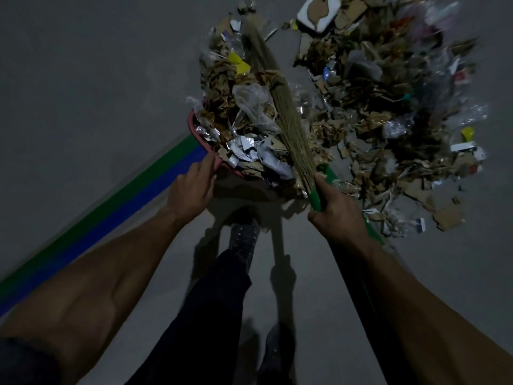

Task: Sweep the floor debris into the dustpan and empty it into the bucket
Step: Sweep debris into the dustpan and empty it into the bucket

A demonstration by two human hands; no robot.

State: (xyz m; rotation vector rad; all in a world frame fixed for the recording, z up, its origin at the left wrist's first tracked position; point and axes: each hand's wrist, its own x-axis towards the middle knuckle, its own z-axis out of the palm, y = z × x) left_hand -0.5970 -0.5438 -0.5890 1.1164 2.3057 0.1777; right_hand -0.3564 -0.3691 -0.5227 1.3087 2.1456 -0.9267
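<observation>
left hand (194, 184) grips the near rim of the pink plastic dustpan (194, 129), fingers (204, 166) curled over the edge, thumb side hidden. judged reason: pan is held low and steady so the load cannot push it backward.

right hand (337, 215) is clenched round the green plastic broom handle (319, 195), just below where the pale straw bristle bundle (286, 107) is bound. the choked-up grip likely gives short, controlled strokes. bristles lie diagonally across the pan's load, tip reaching beyond it to the far side.

swept debris, torn brown cardboard, crumpled foil and clear plastic film (249, 129), is heaped in the pan directly ahead of the left fingers and touching the bristles, left of the right fingers. pan looks full, near overflowing.

larger loose litter pile (388, 107) spreads on the grey floor (83, 79) ahead and to the right of the right fingers. a white foam tray (317, 15) sits at its far edge.

bucket not in view. emptying not yet done.

blue and green floor stripe (111, 212) runs left of the left hand.
</observation>
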